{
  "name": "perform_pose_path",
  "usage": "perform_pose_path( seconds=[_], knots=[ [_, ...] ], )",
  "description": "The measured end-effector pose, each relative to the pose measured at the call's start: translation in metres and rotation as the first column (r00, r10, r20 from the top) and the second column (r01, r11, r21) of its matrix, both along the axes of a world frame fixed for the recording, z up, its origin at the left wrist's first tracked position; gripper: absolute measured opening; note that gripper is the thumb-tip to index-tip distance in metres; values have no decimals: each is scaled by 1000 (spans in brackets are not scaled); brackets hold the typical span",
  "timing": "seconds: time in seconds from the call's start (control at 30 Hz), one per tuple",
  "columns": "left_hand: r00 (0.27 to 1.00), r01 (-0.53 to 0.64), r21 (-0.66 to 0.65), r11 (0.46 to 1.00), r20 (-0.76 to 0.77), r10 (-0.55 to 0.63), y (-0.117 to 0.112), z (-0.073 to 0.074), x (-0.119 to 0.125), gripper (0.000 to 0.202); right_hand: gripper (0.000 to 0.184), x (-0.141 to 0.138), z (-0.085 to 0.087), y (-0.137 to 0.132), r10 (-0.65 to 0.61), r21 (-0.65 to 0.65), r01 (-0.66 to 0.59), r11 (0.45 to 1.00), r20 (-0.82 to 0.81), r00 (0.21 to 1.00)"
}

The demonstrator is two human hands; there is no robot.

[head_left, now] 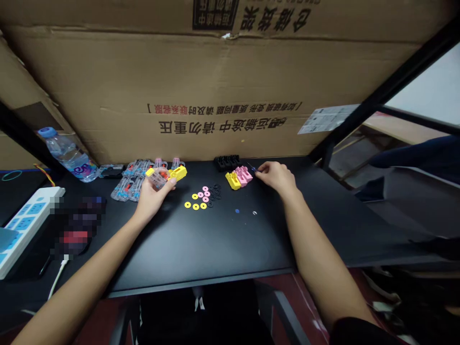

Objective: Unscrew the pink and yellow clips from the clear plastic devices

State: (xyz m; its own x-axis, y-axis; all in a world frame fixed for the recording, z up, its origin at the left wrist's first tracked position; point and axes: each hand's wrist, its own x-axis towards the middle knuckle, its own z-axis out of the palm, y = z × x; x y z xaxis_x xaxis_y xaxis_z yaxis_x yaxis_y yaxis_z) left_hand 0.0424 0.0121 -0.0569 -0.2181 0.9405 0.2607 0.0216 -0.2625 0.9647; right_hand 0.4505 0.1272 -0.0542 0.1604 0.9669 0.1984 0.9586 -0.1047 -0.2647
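My left hand (153,199) is closed around a clear plastic piece with a yellow part (178,173) sticking out to its right; some orange shows inside the clear body. My right hand (276,175) pinches a thin dark tool (254,168) with a pointed end and a bluish handle, near the table's back. Just left of it lie pink molded parts (243,176) and yellow molded parts (233,181). Black molded parts (227,163) sit behind them. Yellow rings (196,207), pink rings (206,194) and black rings (217,187) are scattered in mid-table.
Several clear pieces (124,188) are grouped behind my left hand. A water bottle (74,155), a white power strip (27,223) and a pixelated dark device (81,223) with a white cable stand left. A cardboard wall (230,81) closes off the back. Small blue disc (237,211) lies centrally.
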Motion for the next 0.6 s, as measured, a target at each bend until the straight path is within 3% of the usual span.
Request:
perform_pose_path(
  seconds=[0.1, 0.17, 0.27, 0.33, 0.4, 0.5, 0.57, 0.6],
  knots=[
    [999, 35, 13, 999, -6, -35, 2, -3, -2, 57, 24, -8, 9, -4, -60, -139, 53, 989, -40, 997],
    [996, 85, 22, 996, -27, -85, 2, -2, -3, 56, 22, -14, 18, -9, -57, -90, 50, 995, -87, 995],
    [989, 141, 15, 990, -42, -140, 0, 0, -2, 50, 18, -34, 34, -22, -2, 201, 45, 979, -208, 978],
    [983, 178, -7, 984, -41, -178, -3, 0, 1, 48, 19, -59, 43, -35, 165, 388, -35, 921, -308, 937],
    [970, 239, -36, 970, -47, -240, -6, 0, 4, 47, 23, -91, 47, -53, 422, 491, -221, 842, -347, 837],
    [940, 328, -66, 942, -75, -332, -12, 1, 11, 44, 21, -136, 40, -81, 737, 534, -522, 665, -356, 575],
    [927, 356, -60, 933, -101, -361, -16, 4, 14, 42, 16, -156, 30, -96, 837, 515, -660, 546, -366, 407],
    [923, 364, -51, 930, -116, -368, -18, 5, 16, 41, 14, -162, 25, -101, 853, 501, -696, 515, -381, 357]
  ],
)
